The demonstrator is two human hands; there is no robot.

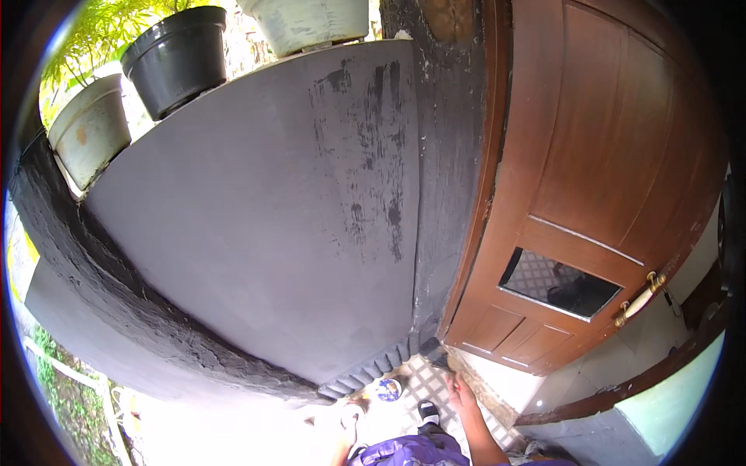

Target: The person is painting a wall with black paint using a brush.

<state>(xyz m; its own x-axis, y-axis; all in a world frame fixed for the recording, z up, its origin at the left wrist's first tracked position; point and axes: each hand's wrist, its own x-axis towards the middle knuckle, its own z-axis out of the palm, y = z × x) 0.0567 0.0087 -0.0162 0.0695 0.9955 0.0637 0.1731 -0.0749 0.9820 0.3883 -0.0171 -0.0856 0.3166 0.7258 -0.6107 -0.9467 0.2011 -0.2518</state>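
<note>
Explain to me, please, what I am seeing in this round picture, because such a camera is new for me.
There is no machine: these are a person's bare hands, the left hand and right hand. One wide camera on the person's head looks down, so straight edges bend. Between the hands, a round blue-and-white thing seems to rest on the tiled floor. Pots stand on the grey wall; to the right is a brown door. The right hand looks open and empty; glare hides whether the left holds anything.
</note>
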